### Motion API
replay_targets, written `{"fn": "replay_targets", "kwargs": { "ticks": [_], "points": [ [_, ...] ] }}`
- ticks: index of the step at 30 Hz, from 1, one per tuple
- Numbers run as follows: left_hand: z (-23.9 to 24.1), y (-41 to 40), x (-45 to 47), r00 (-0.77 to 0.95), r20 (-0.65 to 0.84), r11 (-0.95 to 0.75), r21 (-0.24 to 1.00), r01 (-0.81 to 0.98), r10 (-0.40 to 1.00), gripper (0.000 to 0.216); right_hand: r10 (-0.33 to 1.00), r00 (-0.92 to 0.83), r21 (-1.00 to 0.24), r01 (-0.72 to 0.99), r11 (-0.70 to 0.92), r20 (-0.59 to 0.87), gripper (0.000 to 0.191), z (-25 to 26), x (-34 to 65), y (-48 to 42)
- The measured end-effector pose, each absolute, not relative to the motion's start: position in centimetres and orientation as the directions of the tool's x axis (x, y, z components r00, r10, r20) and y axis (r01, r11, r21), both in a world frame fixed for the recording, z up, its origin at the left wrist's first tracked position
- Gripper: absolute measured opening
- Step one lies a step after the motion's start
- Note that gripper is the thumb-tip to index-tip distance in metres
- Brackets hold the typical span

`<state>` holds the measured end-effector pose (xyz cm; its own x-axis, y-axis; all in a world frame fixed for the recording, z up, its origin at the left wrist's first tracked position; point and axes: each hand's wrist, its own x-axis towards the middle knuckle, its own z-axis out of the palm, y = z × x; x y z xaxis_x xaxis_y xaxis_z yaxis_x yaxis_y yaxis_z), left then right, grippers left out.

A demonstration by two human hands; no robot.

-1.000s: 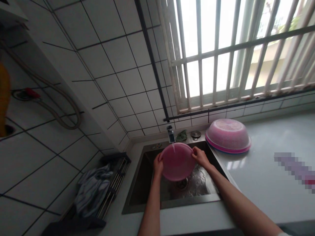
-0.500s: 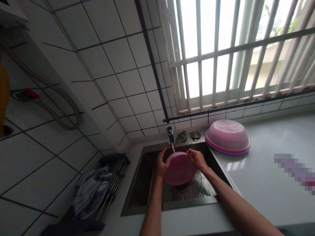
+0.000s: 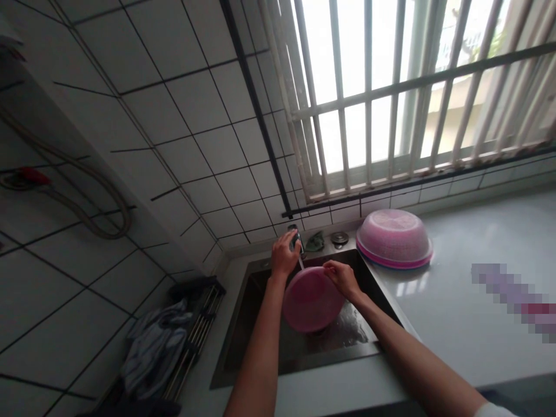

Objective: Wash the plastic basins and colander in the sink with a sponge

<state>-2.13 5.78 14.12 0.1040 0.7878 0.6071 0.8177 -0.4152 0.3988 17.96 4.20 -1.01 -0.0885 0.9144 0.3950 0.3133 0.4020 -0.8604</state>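
Note:
A pink plastic basin (image 3: pixel 313 301) is tilted inside the steel sink (image 3: pixel 332 360). My right hand (image 3: pixel 343 278) pinches its upper right rim. My left hand (image 3: pixel 285 253) is off the basin and up at the chrome faucet (image 3: pixel 299 239), its fingers and thumb around the top of it; part of the faucet is hidden behind the hand. A thin stream of water runs from the spout to the basin's upper edge. Wet streaks shine on the sink floor right of the basin, which hides most of the drain.
On the counter right of the sink sits an upturned pink colander (image 3: pixel 394 236) over another basin. A green cloth (image 3: pixel 315 241) and a metal drain strainer (image 3: pixel 339 238) lie behind the sink. A striped cloth (image 3: pixel 153 341) hangs over a rack at left. A barred window (image 3: pixel 369 98) is above.
My left hand has let go of the basin's left side and moved up to the faucet. My right hand keeps its hold on the rim. The view has shifted slightly.

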Motion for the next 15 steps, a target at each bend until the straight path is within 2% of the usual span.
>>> {"fn": "replay_targets", "kwargs": {
  "ticks": [3,6,8,11,13,15],
  "points": [
    [11.8,4.1,-3.4,0.092,0.648,-0.461,0.428,0.777,0.756,0.048,0.917,-0.071,-0.858,0.330,0.393,0.392,0.021,-0.9,18.2,4.5],
    [8.9,2.0,-5.4,-0.171,0.651,-0.363,0.600,0.713,0.740,0.057,0.931,-0.033,-0.855,0.387,0.346,0.362,0.020,-0.9,18.4,4.7],
    [6.4,1.1,-6.6,-0.245,0.491,-0.270,0.757,0.595,0.836,0.070,0.934,-0.026,-0.848,0.410,0.336,0.357,0.020,-0.9,18.5,4.8],
    [2.5,0.7,-7.6,-0.046,0.146,-0.113,0.897,0.427,0.988,0.079,0.936,-0.038,-0.846,0.417,0.333,0.350,0.019,-1.0,18.7,4.9],
    [0.2,0.9,-7.9,0.073,0.032,-0.057,0.932,0.359,0.997,0.061,0.939,-0.069,-0.855,0.396,0.335,0.336,0.019,-1.1,18.8,5.2],
    [-1.4,1.2,-8.2,0.065,-0.071,0.044,0.934,0.355,0.995,0.043,0.941,-0.091,-0.871,0.359,0.336,0.326,0.023,-0.9,18.9,6.1]
  ]
}}
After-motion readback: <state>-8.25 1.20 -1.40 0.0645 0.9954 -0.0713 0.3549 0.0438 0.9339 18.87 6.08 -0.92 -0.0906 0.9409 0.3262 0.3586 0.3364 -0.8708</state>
